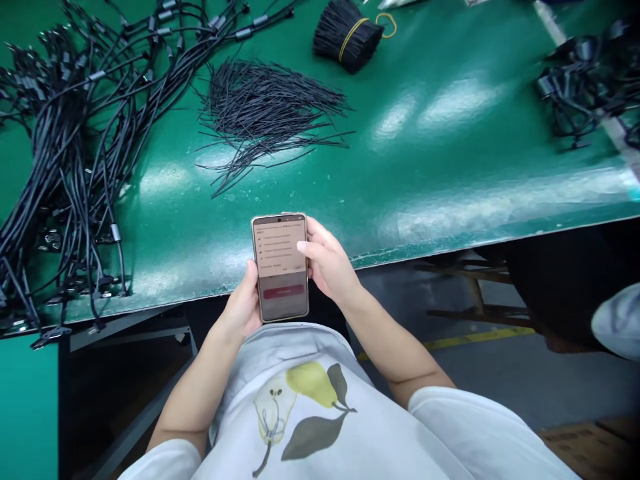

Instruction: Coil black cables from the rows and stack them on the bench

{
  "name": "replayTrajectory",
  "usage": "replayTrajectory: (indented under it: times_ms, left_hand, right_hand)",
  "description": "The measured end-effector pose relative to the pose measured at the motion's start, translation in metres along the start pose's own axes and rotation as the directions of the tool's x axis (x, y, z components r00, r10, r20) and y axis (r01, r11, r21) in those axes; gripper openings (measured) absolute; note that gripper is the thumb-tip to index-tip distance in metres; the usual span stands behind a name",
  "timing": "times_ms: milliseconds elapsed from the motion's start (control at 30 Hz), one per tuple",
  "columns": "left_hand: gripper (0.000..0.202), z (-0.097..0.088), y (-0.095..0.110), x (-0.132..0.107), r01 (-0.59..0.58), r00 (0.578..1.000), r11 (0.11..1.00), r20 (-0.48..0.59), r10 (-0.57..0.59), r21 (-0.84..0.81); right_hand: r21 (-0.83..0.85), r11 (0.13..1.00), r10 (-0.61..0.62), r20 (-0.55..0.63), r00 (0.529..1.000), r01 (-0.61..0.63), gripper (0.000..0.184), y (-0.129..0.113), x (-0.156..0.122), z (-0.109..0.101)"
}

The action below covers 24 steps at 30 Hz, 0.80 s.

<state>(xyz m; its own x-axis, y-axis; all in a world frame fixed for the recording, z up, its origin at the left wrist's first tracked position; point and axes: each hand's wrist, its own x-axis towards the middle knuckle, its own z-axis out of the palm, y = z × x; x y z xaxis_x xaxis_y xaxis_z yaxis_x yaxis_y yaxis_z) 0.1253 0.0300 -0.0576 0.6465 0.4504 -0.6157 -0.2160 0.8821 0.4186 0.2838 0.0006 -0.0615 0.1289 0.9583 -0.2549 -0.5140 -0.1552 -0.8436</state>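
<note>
I hold a smartphone (280, 267) upright in both hands, just in front of the near edge of the green table (450, 133). My left hand (243, 303) wraps the phone's lower left side. My right hand (327, 263) grips its right edge, thumb resting on the lit screen, which shows lines of text and a red button. Both hands are closed around the phone.
A large heap of black cables (65, 147) covers the table's left. Loose black ties (265, 110) lie fanned out at centre, a bundle bound with a yellow band (347, 33) behind them. More black cables (585, 80) sit at far right. A person's cap (617, 320) shows at right.
</note>
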Motion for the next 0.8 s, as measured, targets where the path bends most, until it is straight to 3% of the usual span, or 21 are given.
replayTrajectory:
  times_ms: [433, 800]
  left_hand:
    - [0.061, -0.0019, -0.0013, 0.0006, -0.003, 1.000, 1.000, 0.004, 0.003, -0.027]
    - [0.062, -0.0025, -0.0014, 0.0003, 0.006, 1.000, 1.000, 0.007, -0.006, -0.027]
  right_hand:
    - [-0.022, 0.993, -0.112, -0.001, 0.994, 0.112, 0.047, 0.0028, 0.0010, -0.0002]
    - [-0.035, 0.991, -0.127, -0.009, 0.992, 0.127, 0.044, 0.0029, 0.0012, 0.0016]
